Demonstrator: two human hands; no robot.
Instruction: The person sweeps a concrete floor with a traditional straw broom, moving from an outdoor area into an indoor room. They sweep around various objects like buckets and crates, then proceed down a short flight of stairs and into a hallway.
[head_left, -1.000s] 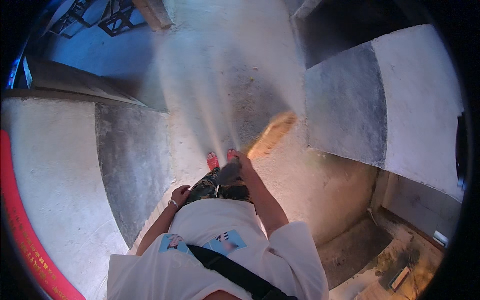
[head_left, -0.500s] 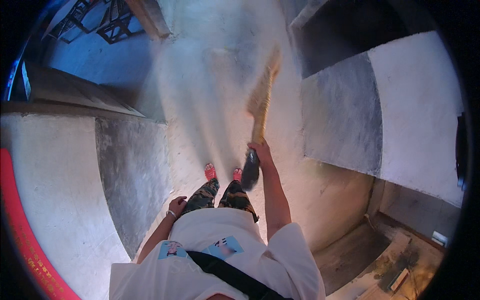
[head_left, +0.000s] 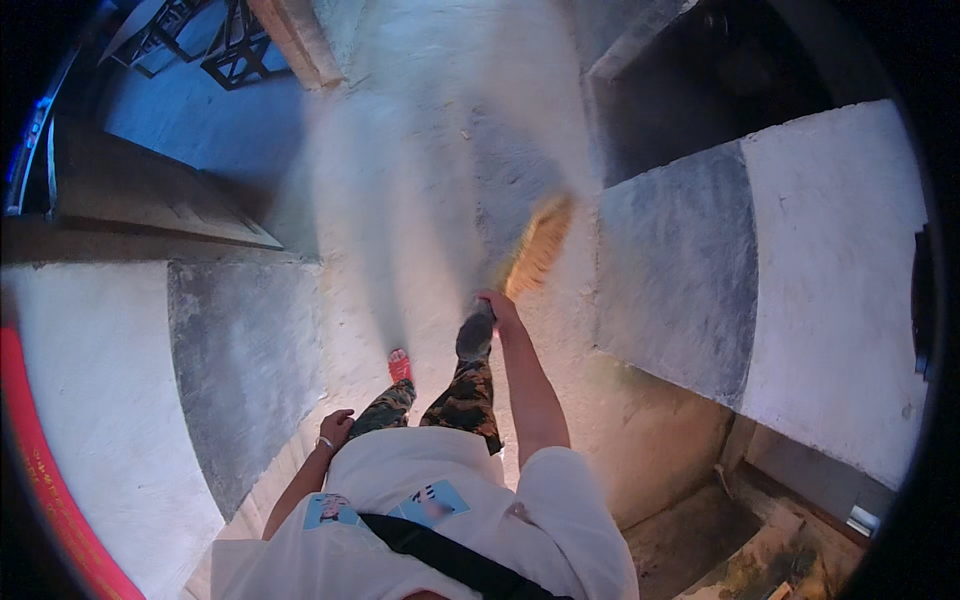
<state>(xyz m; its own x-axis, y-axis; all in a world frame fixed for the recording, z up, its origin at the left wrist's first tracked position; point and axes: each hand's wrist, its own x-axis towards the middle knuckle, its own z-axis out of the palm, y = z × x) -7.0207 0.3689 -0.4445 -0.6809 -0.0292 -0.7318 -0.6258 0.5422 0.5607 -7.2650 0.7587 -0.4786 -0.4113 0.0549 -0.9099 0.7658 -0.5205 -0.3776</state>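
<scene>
Right hand (head_left: pixel 497 303) has a closed grip on a broom (head_left: pixel 537 250), bristles blurred out over the floor (head_left: pixel 400 200) ahead; the handle's hidden. Left hand (head_left: pixel 336 428) hangs by the hip, can't tell its grip.

Seen from above, the right hand (head_left: pixel 497 303) grips a straw-coloured bristle broom (head_left: pixel 537 250) over the dusty concrete floor (head_left: pixel 420 150), while the left hand (head_left: pixel 335 428) hangs empty beside the thigh.

Bare concrete passage (head_left: pixel 420 200), plastered walls (head_left: pixel 840 260)
</scene>
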